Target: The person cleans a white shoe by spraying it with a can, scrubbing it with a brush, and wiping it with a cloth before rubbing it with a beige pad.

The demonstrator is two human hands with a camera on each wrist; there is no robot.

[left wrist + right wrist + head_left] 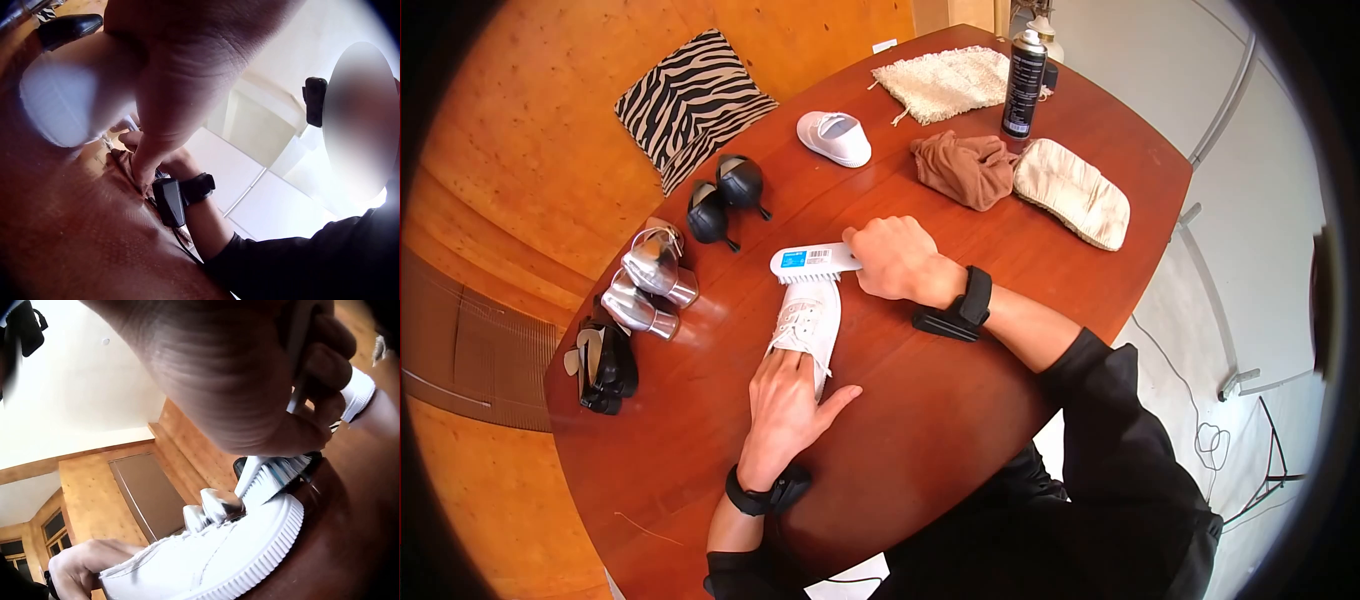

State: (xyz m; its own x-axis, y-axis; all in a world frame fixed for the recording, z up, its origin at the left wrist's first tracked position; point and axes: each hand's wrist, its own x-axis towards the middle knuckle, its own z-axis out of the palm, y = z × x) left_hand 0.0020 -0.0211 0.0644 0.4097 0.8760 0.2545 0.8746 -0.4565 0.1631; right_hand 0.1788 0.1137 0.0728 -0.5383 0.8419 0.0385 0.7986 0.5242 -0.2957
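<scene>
A white lace-up sneaker point(808, 318) stands on the table in the head view, toe pointing away from me. My left hand point(785, 405) has its fingers inside the shoe's opening, where the tips are hidden; the thumb sticks out to the right. With curled fingers, my right hand point(897, 258) grips the handle of a white scrub brush point(815, 262) that bears a blue label. Its bristles point(275, 480) face down at the sneaker's toe in the right wrist view. The other white sneaker point(834, 138) stands apart, farther back on the table.
Along the left edge stand black flats point(740, 182), silver heeled shoes point(652, 272) and black shoes point(610, 365). Back right are a brown cloth point(965, 170), a cream padded piece point(1075, 193), a black spray can point(1024, 88) and a cream fringed cloth point(945, 82). A zebra-striped cushion point(690, 105) lies beyond.
</scene>
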